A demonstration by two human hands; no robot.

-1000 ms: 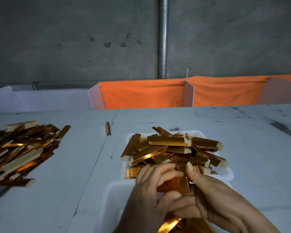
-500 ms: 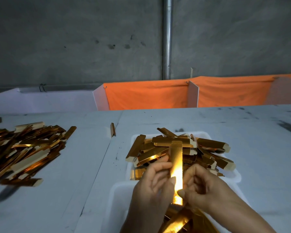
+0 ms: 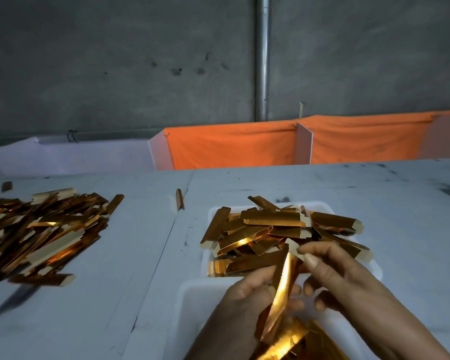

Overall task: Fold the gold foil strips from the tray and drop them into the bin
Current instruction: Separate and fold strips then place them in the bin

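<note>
Tilting now where it stood upright, the gold strip (image 3: 279, 294) stays pinched by left hand (image 3: 240, 305) and right hand (image 3: 330, 279) — tray (image 3: 322, 205) heaped with strips, near bin (image 3: 192, 302) holding a few.

The light here is dim and grey. The foil strip (image 3: 279, 294) I hold glares bright orange-gold. The loose pile (image 3: 37, 229) at my left smears toward the frame's edge.

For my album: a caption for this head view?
Both hands fold one gold strip above a white tray.

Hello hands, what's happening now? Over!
Left hand and right hand both gripping one shiny gold foil strip. White plastic tray heaped. Nothing blocking.
</note>
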